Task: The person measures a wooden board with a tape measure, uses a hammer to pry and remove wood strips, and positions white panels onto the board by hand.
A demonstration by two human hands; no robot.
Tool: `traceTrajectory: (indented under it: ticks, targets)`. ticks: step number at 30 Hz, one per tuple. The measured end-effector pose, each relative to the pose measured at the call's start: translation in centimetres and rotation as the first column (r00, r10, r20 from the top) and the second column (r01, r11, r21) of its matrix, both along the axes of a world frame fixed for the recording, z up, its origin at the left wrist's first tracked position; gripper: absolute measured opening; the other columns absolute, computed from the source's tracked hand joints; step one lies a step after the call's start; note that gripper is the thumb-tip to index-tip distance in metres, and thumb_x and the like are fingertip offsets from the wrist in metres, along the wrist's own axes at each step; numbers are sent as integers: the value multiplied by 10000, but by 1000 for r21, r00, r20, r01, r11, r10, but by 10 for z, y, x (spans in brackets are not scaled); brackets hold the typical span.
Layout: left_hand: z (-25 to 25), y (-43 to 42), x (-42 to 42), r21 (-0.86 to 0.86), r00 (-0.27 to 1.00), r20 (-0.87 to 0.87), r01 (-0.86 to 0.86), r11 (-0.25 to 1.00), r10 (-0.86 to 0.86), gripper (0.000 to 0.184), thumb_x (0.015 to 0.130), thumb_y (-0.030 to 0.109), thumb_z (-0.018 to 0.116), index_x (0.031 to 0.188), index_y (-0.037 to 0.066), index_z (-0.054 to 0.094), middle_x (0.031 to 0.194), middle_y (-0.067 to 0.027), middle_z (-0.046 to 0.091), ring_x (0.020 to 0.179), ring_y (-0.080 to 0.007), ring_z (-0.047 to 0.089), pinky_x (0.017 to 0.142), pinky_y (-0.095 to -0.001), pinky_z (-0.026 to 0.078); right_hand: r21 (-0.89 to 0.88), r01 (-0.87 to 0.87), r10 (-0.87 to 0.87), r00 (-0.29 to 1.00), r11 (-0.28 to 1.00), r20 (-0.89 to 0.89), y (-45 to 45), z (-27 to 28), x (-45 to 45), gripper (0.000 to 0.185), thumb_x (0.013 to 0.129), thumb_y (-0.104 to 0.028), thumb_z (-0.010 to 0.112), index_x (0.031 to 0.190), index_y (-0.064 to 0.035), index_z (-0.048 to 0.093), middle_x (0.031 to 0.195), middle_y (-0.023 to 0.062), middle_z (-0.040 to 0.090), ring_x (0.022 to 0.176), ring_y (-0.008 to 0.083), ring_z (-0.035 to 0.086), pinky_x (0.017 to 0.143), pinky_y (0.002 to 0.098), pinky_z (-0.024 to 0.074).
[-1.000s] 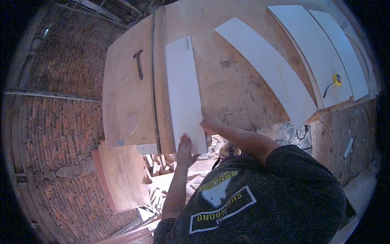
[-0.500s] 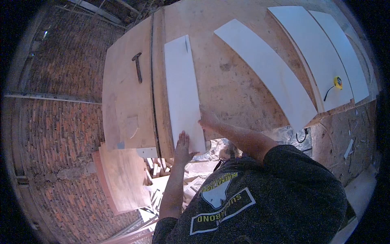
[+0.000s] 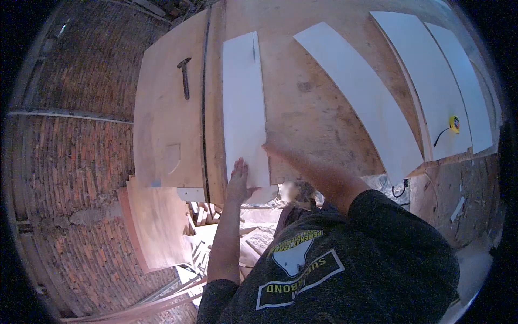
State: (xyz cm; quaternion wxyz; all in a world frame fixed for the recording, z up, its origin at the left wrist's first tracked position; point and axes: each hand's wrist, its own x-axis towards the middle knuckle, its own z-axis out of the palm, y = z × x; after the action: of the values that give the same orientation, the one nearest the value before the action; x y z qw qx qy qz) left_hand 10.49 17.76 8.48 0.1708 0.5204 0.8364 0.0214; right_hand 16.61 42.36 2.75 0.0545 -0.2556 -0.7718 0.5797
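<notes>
A long white board (image 3: 244, 102) lies on the wooden worktable, beside a dark groove in its top. My left hand (image 3: 239, 183) rests on the board's near left part, fingers stretched flat and thumb apart. At the board's right edge is my right hand (image 3: 275, 149), touching it from the side. Its fingers are blurred and partly hidden, so I cannot tell how they are bent. A thin dark mark shows near the board's far right corner. Below the near end, a pale piece with a rounded corner (image 3: 263, 195) sticks out at the table edge.
Left of the groove lies a hammer (image 3: 184, 78). On the right are a curved white board (image 3: 361, 92) and wider white panels (image 3: 426, 70), with a yellow tape measure (image 3: 454, 125) on one. Offcuts (image 3: 202, 251) and a leaning plywood sheet (image 3: 156, 227) sit below; a brick wall (image 3: 81, 162) stands left.
The view has shifted a little. The white board appears slightly farther from me, and more of the pale piece below its near end shows. Both hands stay at the board.
</notes>
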Motion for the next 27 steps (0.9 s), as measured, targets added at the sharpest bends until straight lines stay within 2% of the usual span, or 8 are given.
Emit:
traceTrajectory:
  ticks: [3,7,10,16,19,21,25,27]
  targets:
    - [5,10,-4,-22,1000,14,-21,1000,22,1141,694,386,871,1537,-47,236,1650,-230,102,1523,-408,134,1213,-513,234,-109,34,-35,999,993,-3,5,10,-6,865,763,-52,626,1534,29,243,1393,291,511,1258,436,522,1042,477,455]
    - [2,18,-13,-27,1000,16,-12,1000,12,1120,704,349,869,1539,-44,234,1651,-231,94,1527,-401,120,1219,-508,221,64,118,-120,992,991,31,9,-9,-23,813,801,0,593,1537,-22,249,1204,268,643,853,346,720,686,426,619]
    - [0,24,-21,-23,999,36,-17,1000,18,1107,718,332,861,1545,-39,225,1655,-226,81,1534,-386,101,1224,-502,207,-165,47,-27,993,985,118,27,48,-18,785,804,5,596,1521,-10,276,1220,269,639,793,319,726,643,402,621]
    - [-1,39,-36,-63,999,34,-26,998,28,1096,734,351,847,1550,-32,224,1660,-213,75,1541,-367,73,1232,-491,186,-6,16,-16,999,1000,49,34,42,-31,718,804,3,611,1483,-44,383,1189,253,656,804,324,729,673,425,616]
    - [4,42,-32,-116,999,23,-42,992,45,1100,732,359,847,1553,-27,224,1660,-209,83,1541,-363,77,1236,-487,179,-135,99,-74,982,986,176,29,44,-25,692,818,-36,613,1480,-83,418,1201,247,653,927,324,717,785,459,596]
    - [6,45,-33,-121,999,5,-52,991,53,1102,730,361,848,1554,-23,225,1661,-204,89,1541,-356,83,1239,-483,174,285,121,-116,993,951,-36,8,-5,-13,658,849,-156,660,1470,-97,451,1281,226,616,1142,351,629,984,480,507]
    - [4,39,-32,-28,996,43,-73,997,74,1084,724,362,852,1544,-22,257,1659,-195,105,1540,-344,100,1244,-462,174,488,-451,252,872,748,419,-39,80,58,680,861,-409,698,1441,-117,498,1551,145,361,1450,383,297,1143,619,280]
    - [0,33,-35,30,994,80,-78,996,75,1061,720,360,854,1532,-23,289,1657,-198,115,1539,-344,109,1245,-447,178,577,-417,238,902,703,361,-57,77,74,678,856,-427,687,1434,-122,509,1574,131,324,1477,372,249,1143,670,216]
